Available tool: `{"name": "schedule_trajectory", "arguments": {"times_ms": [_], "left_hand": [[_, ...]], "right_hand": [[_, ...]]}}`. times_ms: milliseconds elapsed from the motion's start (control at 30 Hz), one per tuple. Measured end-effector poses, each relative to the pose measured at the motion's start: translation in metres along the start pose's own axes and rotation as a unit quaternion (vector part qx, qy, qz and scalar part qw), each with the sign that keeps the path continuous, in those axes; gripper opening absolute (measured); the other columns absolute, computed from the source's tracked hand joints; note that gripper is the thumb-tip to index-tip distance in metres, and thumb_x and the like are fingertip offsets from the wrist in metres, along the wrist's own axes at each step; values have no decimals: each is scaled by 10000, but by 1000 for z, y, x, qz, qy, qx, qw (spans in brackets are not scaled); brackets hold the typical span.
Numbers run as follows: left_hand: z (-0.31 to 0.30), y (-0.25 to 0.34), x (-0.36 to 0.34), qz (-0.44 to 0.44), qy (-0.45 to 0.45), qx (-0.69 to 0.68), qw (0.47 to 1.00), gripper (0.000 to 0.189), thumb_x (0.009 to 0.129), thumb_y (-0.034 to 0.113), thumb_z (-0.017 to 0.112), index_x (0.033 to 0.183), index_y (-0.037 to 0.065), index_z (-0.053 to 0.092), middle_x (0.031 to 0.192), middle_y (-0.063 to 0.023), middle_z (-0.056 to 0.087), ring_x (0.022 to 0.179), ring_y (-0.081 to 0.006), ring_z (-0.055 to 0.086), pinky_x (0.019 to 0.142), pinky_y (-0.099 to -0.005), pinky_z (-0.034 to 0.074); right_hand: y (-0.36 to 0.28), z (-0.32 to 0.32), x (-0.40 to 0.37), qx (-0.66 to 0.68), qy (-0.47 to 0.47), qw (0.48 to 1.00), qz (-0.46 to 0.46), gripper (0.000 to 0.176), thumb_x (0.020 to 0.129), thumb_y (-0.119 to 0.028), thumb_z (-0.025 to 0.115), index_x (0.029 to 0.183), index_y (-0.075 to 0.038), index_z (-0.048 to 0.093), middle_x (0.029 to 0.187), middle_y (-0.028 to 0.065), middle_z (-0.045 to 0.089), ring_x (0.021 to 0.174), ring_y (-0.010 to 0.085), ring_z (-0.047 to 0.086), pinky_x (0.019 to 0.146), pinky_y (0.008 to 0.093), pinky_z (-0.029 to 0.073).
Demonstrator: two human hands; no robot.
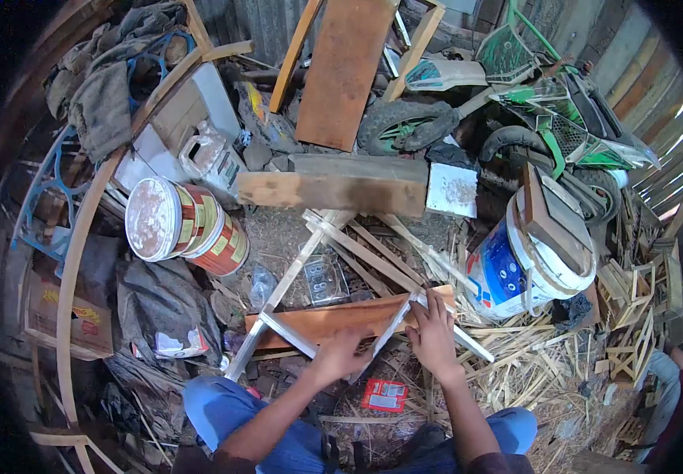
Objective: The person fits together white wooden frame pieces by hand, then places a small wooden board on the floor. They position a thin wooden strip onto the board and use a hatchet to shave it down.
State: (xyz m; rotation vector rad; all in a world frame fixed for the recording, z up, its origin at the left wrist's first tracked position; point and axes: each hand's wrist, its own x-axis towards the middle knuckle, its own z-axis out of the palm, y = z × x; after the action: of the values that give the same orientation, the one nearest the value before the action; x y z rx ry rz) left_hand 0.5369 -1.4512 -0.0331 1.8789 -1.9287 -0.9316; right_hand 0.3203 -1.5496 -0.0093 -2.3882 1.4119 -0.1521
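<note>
A frame of pale wooden slats lies in front of me, with a short slat (394,325) slanting down between my hands. My right hand (434,336) has its fingers over this slat's upper end, where it meets other strips. My left hand (340,355) is curled beside the lower part of the slat; whatever its fingers hold is hidden. A long slat (288,280) crosses the frame on the left, joined to a short crosspiece (290,335). Under the frame lies a reddish-brown board (326,317).
A thick wooden beam (333,188) lies ahead. Paint buckets (152,217) stand left, a large white-and-blue bucket (499,265) right. A red packet (385,396) sits near my knees. Wood offcuts (543,367) litter the right. A green motorbike (547,118) stands behind; a person's sleeve (677,411) shows far right.
</note>
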Motion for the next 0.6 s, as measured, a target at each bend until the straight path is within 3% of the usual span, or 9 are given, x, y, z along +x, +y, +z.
{"name": "schedule_trajectory", "arguments": {"times_ms": [67, 133, 200, 300, 600], "left_hand": [[-6, 0, 11, -32, 42, -20, 998, 419, 912, 312, 650, 1239, 51, 659, 1246, -171, 666, 1211, -364, 591, 981, -497, 486], [5, -15, 21, -27, 40, -9, 999, 470, 940, 350, 649, 1306, 56, 624, 1260, -200, 665, 1235, -378, 589, 1035, -510, 466], [10, -24, 26, 38, 100, 9, 994, 428, 961, 311, 629, 1300, 49, 624, 1270, -175, 664, 1270, -360, 562, 1106, -504, 384], [3, -31, 34, 52, 128, 1, 990, 402, 969, 279, 618, 1300, 49, 622, 1283, -156, 656, 1276, -348, 547, 1147, -484, 311], [-18, -53, 36, -1, 131, 8, 991, 377, 950, 221, 602, 1277, 35, 628, 1289, -157, 643, 1296, -314, 532, 1168, -511, 284]], "right_hand": [[9, 6, -3, -12, -17, 1000, 4, 622, 863, -166, 728, 1441, -69, 520, 1624, 232, 288, 1490, 425, 282, 1166, 584, 296], [18, 16, 0, 10, -29, 999, 25, 621, 890, -194, 705, 1463, -72, 500, 1613, 235, 307, 1487, 429, 285, 1174, 588, 285], [23, 23, 4, 19, -30, 999, 25, 621, 916, -223, 677, 1483, -69, 477, 1606, 235, 321, 1483, 430, 291, 1174, 583, 287], [24, 34, 18, 49, -25, 998, 15, 634, 911, -215, 686, 1488, -65, 470, 1585, 241, 342, 1487, 423, 286, 1173, 593, 281], [33, 70, 59, 45, -7, 998, 42, 585, 980, -336, 610, 1490, -81, 482, 1550, 220, 423, 1428, 459, 386, 1126, 613, 334]]}}
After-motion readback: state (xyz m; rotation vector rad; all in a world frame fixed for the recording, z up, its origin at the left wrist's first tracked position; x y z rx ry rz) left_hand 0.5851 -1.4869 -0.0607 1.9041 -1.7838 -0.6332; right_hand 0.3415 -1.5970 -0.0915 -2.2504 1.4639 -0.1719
